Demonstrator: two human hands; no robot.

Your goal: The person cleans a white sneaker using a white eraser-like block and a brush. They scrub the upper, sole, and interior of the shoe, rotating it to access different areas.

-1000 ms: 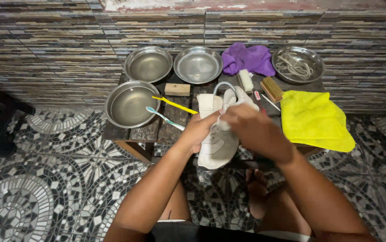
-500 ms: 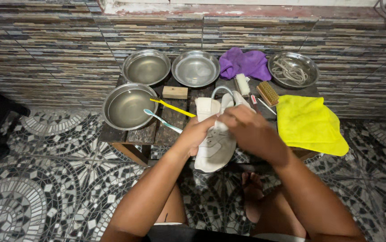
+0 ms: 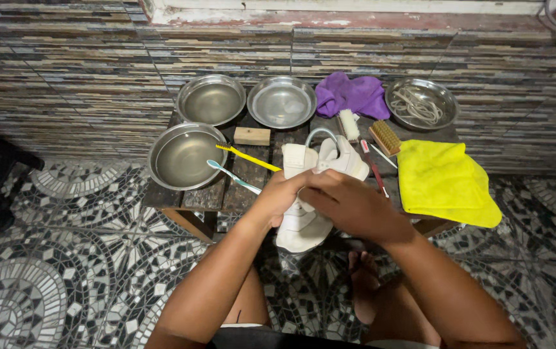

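Change: both hands had drawn closer over the white shoe (image 3: 304, 223); the view sat slightly lower than a second ago.
Left hand (image 3: 282, 196): fingers clamped on the shoe's side.
Right hand (image 3: 349, 205): fingers curled on its upper.
Shoe position: held above the table (image 3: 252, 174) front edge.
Unchanged: toothbrushes (image 3: 239, 167), bowls (image 3: 184, 155), yellow cloth (image 3: 446, 184).
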